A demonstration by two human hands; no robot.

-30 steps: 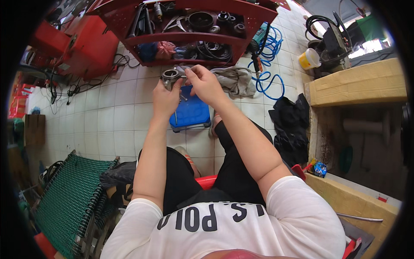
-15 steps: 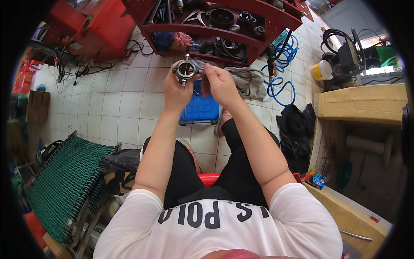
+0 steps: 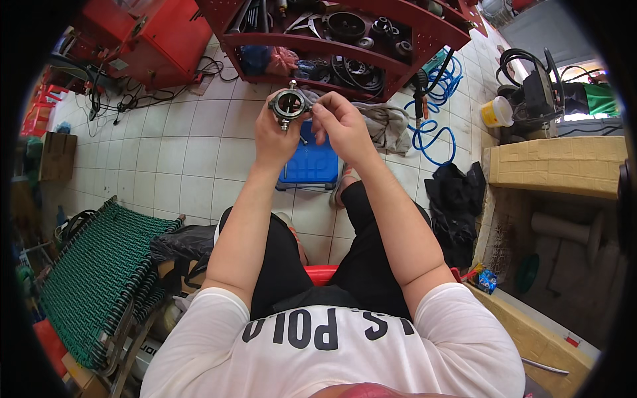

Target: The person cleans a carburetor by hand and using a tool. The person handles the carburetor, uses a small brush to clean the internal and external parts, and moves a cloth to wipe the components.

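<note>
My left hand [image 3: 273, 140] is wrapped round a ring-shaped metal part [image 3: 303, 103], held up over the floor with its round opening facing up. A thin bar crosses the opening. Short metal fittings stick out of the ring at its far and near sides. At the ring's right side, my right hand [image 3: 342, 129] has thumb and forefinger pinched by a small protruding piece; what lies between the fingertips is too small to make out. Below both hands a low blue plastic stool [image 3: 308, 166] stands on the tiles, with a metal tool [image 3: 304, 140] partly showing on it.
Ahead is a red shelf rack [image 3: 312, 45] full of metal parts. A grey cloth [image 3: 388, 126] and a coiled blue hose [image 3: 431, 142] lie to its right. Black cables [image 3: 123, 106] trail by a red cabinet [image 3: 159, 50]. A green woven folding chair [image 3: 106, 272] stands at left.
The metal part has shifted slightly right and nearer in my left hand. My right hand's fingers have changed their pose at its side, bending more and spreading a little.
</note>
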